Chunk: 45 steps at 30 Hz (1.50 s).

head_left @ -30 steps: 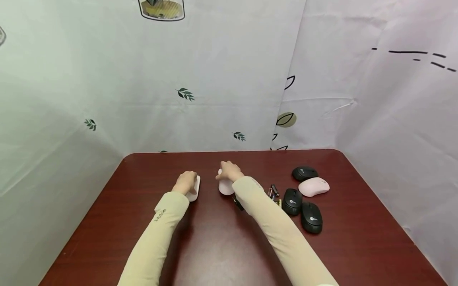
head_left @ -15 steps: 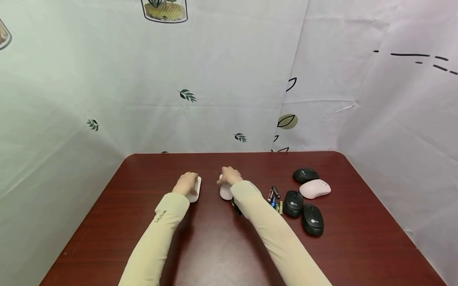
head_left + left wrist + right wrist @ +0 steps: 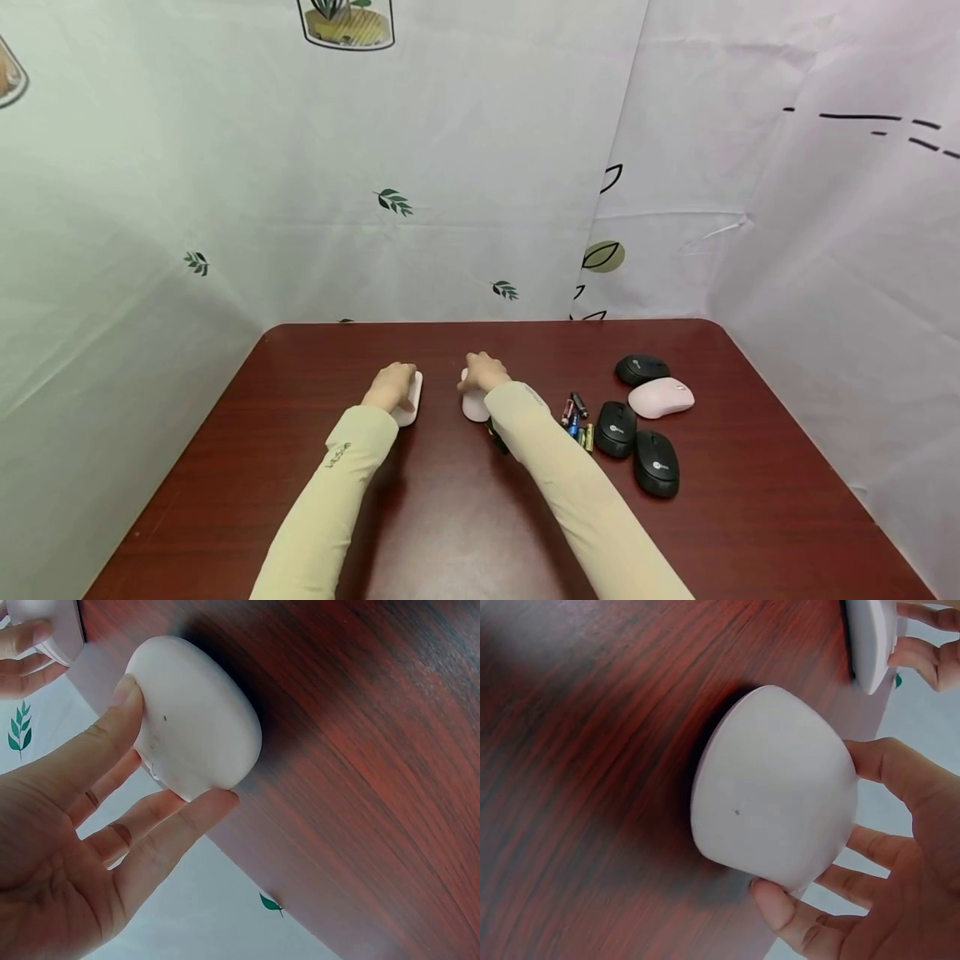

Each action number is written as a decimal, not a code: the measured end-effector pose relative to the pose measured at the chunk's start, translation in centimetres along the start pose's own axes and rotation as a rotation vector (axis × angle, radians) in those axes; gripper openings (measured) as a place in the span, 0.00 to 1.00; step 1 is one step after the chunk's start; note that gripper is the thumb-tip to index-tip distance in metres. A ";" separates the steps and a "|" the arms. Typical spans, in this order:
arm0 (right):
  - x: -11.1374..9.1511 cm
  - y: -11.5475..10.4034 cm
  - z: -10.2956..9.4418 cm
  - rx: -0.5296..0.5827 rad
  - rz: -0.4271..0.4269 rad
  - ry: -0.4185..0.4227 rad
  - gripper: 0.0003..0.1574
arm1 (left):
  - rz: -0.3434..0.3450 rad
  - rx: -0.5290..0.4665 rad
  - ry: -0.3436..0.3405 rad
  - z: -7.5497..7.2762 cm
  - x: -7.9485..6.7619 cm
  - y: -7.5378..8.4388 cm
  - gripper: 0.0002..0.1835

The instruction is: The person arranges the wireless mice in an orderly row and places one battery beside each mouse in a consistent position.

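Observation:
My left hand (image 3: pixel 390 386) grips a white computer mouse (image 3: pixel 195 712) with the thumb on one side and fingertips on the other. My right hand (image 3: pixel 483 372) holds a second white mouse (image 3: pixel 780 780) the same way, a short distance to the right. Both mice are close over the far middle of the table, and their rounded backs face the wrist cameras. Each wrist view also catches part of the other hand with its mouse at a top corner. In the head view, the hands cover much of both mice.
Right of the right sleeve lie several batteries (image 3: pixel 576 421), beside a black mouse (image 3: pixel 616 429). Another black mouse (image 3: pixel 656 464), a pale pink mouse (image 3: pixel 661 397) and a third black mouse (image 3: pixel 642 369) are grouped there. A white patterned cloth (image 3: pixel 450 167) hangs behind the table (image 3: pixel 300 367).
My right hand has drawn its mouse slightly nearer, and its sleeve now uncovers more of the batteries. The left hand keeps its place and grip. The head view has shifted slightly.

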State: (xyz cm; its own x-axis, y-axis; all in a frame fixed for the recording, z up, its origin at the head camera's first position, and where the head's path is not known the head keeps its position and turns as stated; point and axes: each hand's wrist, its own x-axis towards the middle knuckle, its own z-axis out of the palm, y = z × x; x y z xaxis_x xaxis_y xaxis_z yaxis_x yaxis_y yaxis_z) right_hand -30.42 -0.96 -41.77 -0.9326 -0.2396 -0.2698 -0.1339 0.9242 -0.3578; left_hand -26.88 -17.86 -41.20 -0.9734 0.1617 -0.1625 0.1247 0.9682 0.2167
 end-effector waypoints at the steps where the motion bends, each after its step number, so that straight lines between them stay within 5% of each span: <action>1: 0.0 0.0 -0.1 0.006 -0.002 -0.003 0.34 | -0.001 -0.002 0.003 0.0 0.0 0.0 0.21; 8: -0.4 0.1 -0.3 0.041 -0.018 -0.055 0.36 | -0.006 -0.015 0.013 0.2 0.3 -0.3 0.23; 12: -0.6 0.3 -0.5 0.071 0.006 -0.093 0.40 | 0.009 -0.015 0.019 1.5 1.4 -1.4 0.33; 17: -0.8 0.8 -1.0 0.063 0.020 -0.090 0.41 | 0.011 0.002 -0.035 0.5 -0.3 -0.4 0.42; 26: -2.3 1.9 -3.4 0.034 -0.085 -0.129 0.40 | 0.006 -0.032 -0.037 0.7 -0.9 -0.1 0.34; 45: -5.8 3.7 -7.2 -0.074 -0.264 -0.074 0.38 | 0.023 0.001 -0.032 0.3 -0.2 -0.2 0.31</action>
State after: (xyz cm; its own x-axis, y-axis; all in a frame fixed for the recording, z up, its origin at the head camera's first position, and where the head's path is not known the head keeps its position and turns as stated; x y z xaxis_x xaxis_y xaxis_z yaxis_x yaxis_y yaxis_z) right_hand -27.89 6.01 -35.04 -0.8356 -0.4935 -0.2411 -0.3957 0.8453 -0.3590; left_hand -26.68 -18.02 -41.48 -0.9637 0.1895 -0.1882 0.1467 0.9644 0.2198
